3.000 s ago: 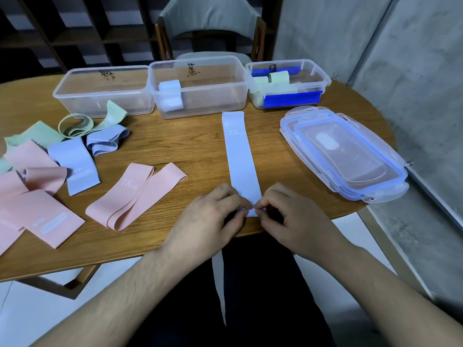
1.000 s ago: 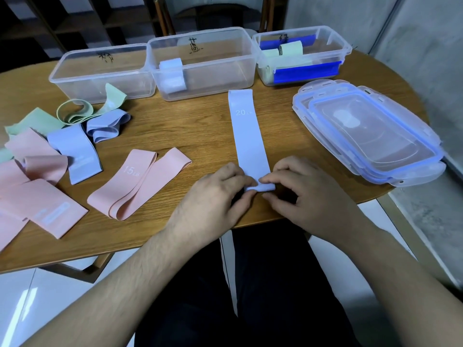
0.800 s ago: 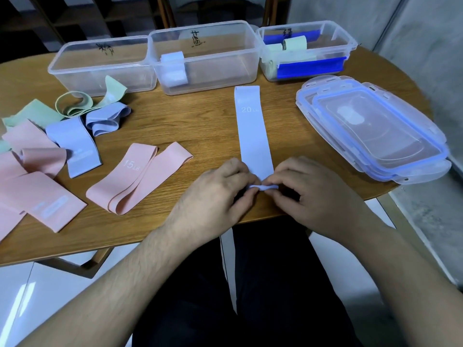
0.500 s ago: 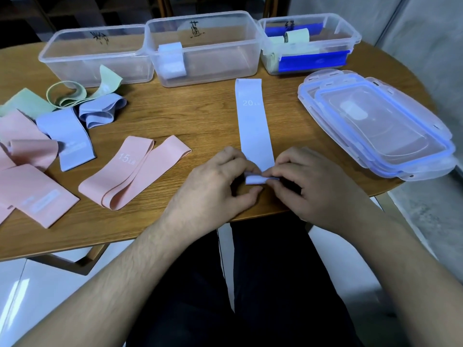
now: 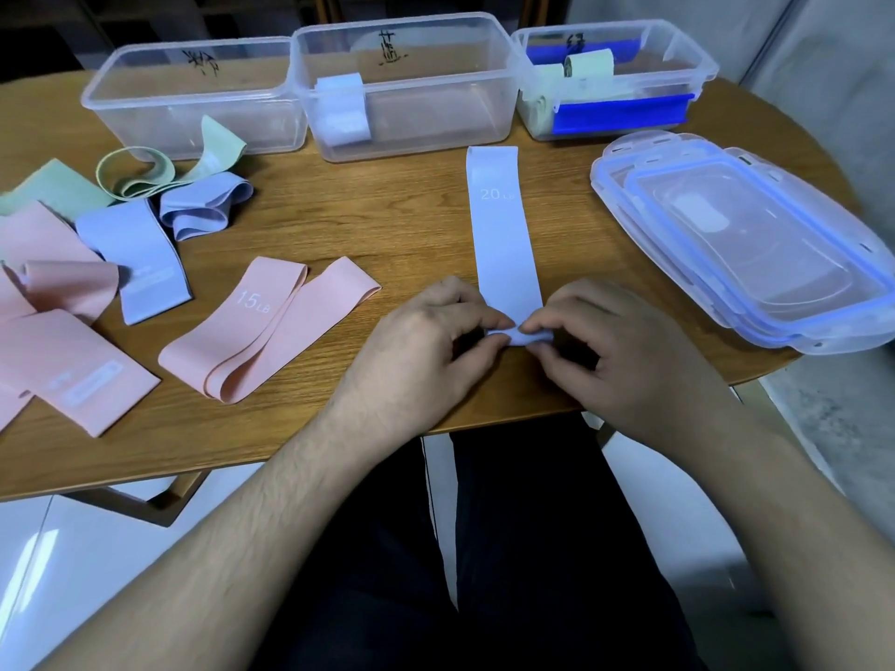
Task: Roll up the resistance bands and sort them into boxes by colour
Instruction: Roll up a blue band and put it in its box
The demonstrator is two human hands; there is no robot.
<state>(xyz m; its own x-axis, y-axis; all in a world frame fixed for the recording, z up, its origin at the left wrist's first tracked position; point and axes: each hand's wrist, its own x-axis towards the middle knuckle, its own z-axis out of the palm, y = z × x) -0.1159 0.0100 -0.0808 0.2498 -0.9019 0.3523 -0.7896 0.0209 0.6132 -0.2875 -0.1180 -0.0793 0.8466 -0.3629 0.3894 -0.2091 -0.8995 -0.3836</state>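
A light blue band marked 20 LB [image 5: 503,234] lies flat on the wooden table [image 5: 387,220], running away from me. Its near end is curled into a small roll. My left hand [image 5: 416,351] and my right hand [image 5: 615,351] pinch that roll from either side. Three clear boxes stand at the back: the left box [image 5: 193,104] holds nothing, the middle box [image 5: 407,89] holds one rolled light blue band [image 5: 341,111], the right box [image 5: 610,79] holds rolled green bands. A pink 15 LB band [image 5: 266,326] lies left of my hands.
Several loose pink, blue and green bands [image 5: 87,263] lie in a heap at the table's left. A stack of clear lids with blue seals [image 5: 755,244] takes up the right side. The table edge runs just under my wrists.
The near end of the light blue band has been turned over into a small roll between my fingers. My view has moved closer to the table.
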